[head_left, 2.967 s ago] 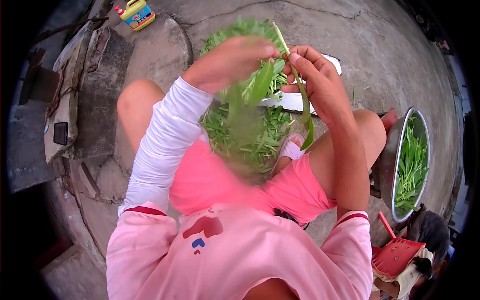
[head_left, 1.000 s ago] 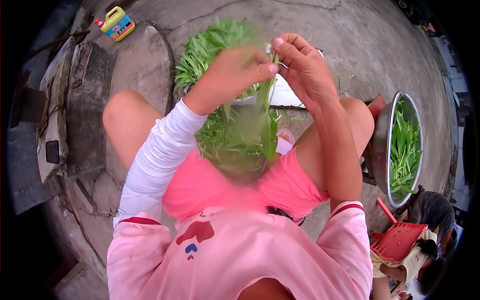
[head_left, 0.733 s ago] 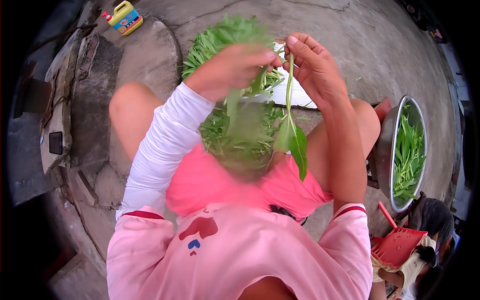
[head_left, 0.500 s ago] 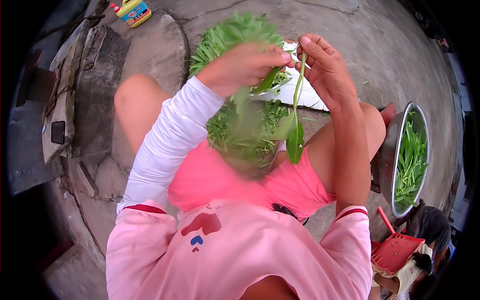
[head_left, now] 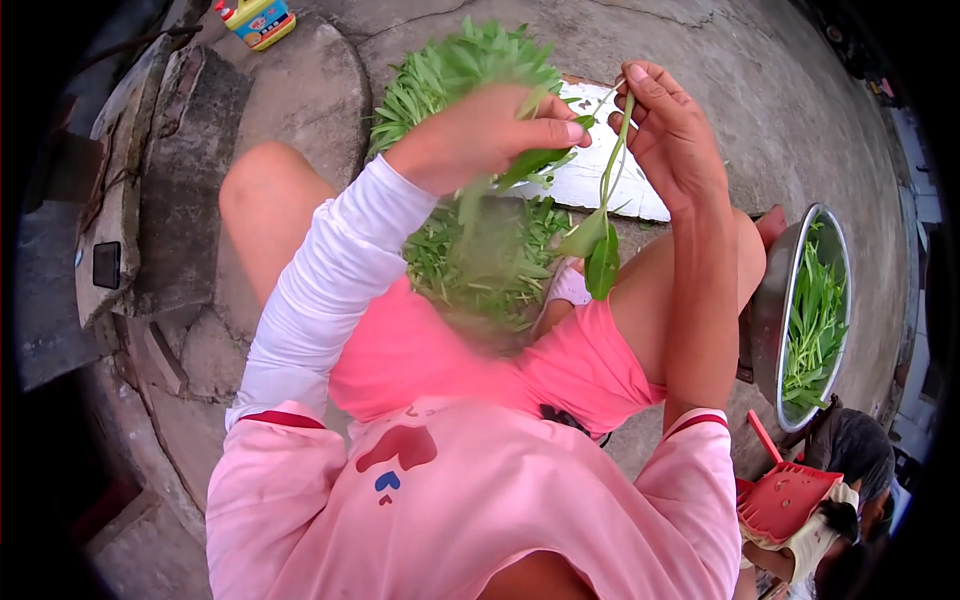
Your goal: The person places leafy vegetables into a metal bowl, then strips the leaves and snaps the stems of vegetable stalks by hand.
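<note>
My left hand (head_left: pixel 480 138), above a white sleeve, is closed on green leafy stems (head_left: pixel 540 165); part of it is smeared. To its right my right hand (head_left: pixel 672 130) pinches a long green stem (head_left: pixel 612 165) whose leaves hang down over the shorts. A thin strand runs between the two hands. Behind my left hand is a heap of leafy greens (head_left: pixel 470 65), beside a white board (head_left: pixel 632 187). More cut greens (head_left: pixel 535 240) lie on the ground between my legs, partly blurred.
A metal basin (head_left: pixel 770 320) of greens stands to the right. A person (head_left: pixel 865 455) is at the lower right, by a red plastic chair-like object (head_left: pixel 788 503). A yellow jug (head_left: pixel 262 22) stands at the upper left; a dark phone-like object (head_left: pixel 106 265) lies on the left slab.
My right hand has moved rightward and slightly up with its stem, away from my left hand. The hands were close together a second ago and now stand farther apart.
</note>
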